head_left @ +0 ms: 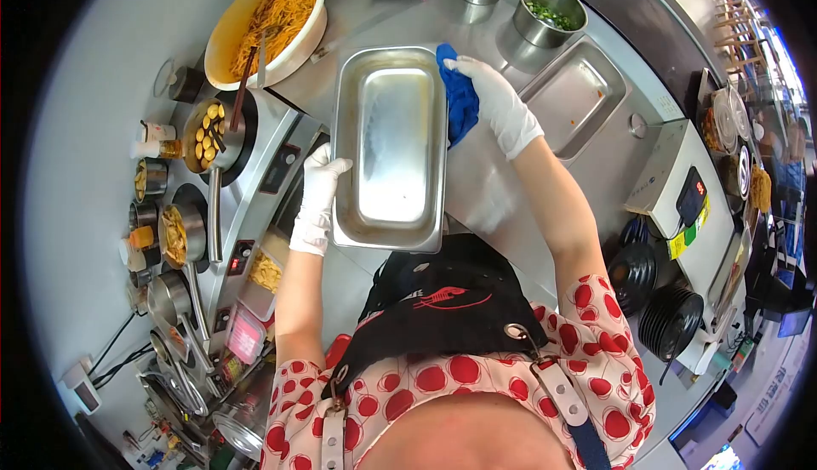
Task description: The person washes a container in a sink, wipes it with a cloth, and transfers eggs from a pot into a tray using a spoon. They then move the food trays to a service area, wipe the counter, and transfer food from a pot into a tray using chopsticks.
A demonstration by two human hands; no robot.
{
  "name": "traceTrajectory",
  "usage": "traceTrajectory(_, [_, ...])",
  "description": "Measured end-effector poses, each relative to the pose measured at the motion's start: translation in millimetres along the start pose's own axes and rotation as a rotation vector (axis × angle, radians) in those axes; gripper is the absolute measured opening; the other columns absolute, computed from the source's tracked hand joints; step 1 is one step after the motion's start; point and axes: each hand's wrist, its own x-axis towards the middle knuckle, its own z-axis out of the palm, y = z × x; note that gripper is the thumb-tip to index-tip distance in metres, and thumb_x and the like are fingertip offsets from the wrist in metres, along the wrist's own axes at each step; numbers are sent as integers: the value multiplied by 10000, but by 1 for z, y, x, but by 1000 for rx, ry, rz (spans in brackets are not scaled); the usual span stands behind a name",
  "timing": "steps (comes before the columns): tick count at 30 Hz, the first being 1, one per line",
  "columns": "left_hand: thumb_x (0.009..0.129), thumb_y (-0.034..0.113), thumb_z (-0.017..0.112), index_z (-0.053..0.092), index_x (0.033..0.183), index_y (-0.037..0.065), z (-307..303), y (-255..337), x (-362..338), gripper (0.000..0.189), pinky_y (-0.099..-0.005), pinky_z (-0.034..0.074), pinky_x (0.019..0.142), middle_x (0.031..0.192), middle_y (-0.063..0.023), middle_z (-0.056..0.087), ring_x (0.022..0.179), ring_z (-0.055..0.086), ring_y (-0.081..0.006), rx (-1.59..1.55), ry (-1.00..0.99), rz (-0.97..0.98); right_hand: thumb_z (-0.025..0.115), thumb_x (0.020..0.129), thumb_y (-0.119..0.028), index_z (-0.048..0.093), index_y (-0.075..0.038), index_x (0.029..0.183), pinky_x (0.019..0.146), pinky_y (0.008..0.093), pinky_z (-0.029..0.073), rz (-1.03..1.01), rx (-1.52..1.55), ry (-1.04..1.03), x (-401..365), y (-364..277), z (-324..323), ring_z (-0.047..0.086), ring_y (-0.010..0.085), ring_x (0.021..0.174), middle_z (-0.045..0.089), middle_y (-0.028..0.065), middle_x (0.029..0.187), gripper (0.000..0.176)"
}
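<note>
Gripping the left rim of a deep rectangular stainless-steel pan (391, 142), the white-gloved left hand (317, 202) has its fingers curled shut around the edge near the closer corner. The pan's open side faces up, and its inside looks bare and shiny. It sits just in front of the person's black apron, over the grey metal surface (502, 189); whether it rests on the surface or is lifted off it, I cannot tell. The white-gloved right hand (498, 104) is closed on a crumpled blue cloth (459, 100) and presses it against the pan's right rim, near the far corner. A shallow rectangular steel tray (574, 96) lies just right of that hand. A round steel bowl of chopped greens (551, 11) stands beyond the tray. To the far left of the pan stands a large cream bowl of orange shredded noodles (268, 23). Below it is a row of small long-handled pans (213, 134) on a cooker.
</note>
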Motion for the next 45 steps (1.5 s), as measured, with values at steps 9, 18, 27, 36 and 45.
traceTrajectory(9, [739, -75, 567, 633, 797, 25, 18, -14, 6, 133, -223, 460, 664, 784, -10, 645, 675, 568, -81, -38, 11, -61, 621, 837, -124, 601, 8, 966, 627, 234, 488, 79, 48, 24, -69, 47, -6, 604, 128, 695, 626, 57, 826, 186])
traceTrajectory(18, [740, -64, 574, 614, 766, 31, 28, -22, 18, 107, -216, 435, 637, 750, 2, 621, 646, 530, -73, -76, 61, -45, 612, 834, -107, 590, 6, 1016, 609, 237, 480, 211, 152, 84, -138, 103, -3, 582, 117, 678, 610, 44, 818, 216])
traceTrajectory(27, [741, -47, 564, 643, 842, 3, 57, -37, 26, 138, -233, 452, 649, 781, -23, 645, 664, 561, -101, -30, -11, -70, 595, 853, -121, 566, 21, 1075, 715, 262, 520, 360, 67, 62, -192, 121, -30, 621, 133, 778, 628, 66, 911, 265])
traceTrajectory(36, [773, -16, 599, 645, 897, 20, 70, -47, 52, 138, -232, 466, 684, 819, -14, 650, 712, 573, -90, -176, -93, -63, 615, 810, -104, 625, 30, 914, 559, 261, 480, 147, -353, 501, -261, 78, -92, 592, 142, 626, 621, 63, 734, 171])
traceTrajectory(45, [760, 103, 661, 601, 1047, -17, 84, -38, 87, 318, -299, 470, 801, 969, -90, 629, 891, 576, -169, 16, -180, -59, 636, 845, -260, 583, 74, 1055, 825, 375, 463, 28, -1195, 798, -273, 110, -189, 608, 330, 929, 626, 232, 955, 397])
